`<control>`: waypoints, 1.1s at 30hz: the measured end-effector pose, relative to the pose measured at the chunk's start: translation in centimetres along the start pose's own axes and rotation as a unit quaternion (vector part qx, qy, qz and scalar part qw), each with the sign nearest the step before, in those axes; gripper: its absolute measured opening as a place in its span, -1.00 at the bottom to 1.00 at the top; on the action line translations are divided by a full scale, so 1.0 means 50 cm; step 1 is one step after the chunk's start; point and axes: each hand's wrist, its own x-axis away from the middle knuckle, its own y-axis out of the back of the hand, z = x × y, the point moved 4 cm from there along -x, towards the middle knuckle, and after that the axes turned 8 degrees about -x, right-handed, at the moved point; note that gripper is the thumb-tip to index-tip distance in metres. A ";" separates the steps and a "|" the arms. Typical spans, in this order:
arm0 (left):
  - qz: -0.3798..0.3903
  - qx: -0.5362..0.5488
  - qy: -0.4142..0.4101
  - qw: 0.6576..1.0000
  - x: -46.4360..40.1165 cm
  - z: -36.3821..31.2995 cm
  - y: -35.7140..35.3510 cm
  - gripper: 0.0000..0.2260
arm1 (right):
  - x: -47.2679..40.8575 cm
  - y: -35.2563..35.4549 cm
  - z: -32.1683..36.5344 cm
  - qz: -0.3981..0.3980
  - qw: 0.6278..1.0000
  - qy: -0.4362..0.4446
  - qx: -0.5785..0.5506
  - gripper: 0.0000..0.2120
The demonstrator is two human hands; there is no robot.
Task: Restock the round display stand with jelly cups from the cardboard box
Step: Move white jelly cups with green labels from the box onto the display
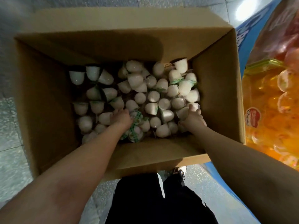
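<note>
Both arms down in cardboard box (216, 88), left hand (121, 118) grip buried among jelly cups (153, 96), closure unclear, right hand (194, 117) grip curled around white cups.

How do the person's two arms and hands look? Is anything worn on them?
Both forearms are bare: no sleeves reach into view. The left hand and right hand show no gloves, watch or bracelet. Rings cannot be told; the fingers are partly hidden.

One cardboard box (48, 97), dozens of jelly cups (153, 96)
</note>
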 end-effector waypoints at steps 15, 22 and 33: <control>0.036 0.200 0.023 0.979 0.044 -0.024 0.017 -0.84 | -0.034 0.025 0.002 -0.055 0.985 0.067 0.147 -0.46; 0.006 0.343 0.025 0.939 0.119 -0.022 0.028 -0.79 | -0.056 0.031 -0.013 -0.063 0.979 0.080 0.175 -0.46; 0.058 0.595 -0.061 0.799 0.342 -0.159 0.123 -0.87 | 0.165 0.147 -0.133 -0.011 0.950 0.210 -0.232 -0.34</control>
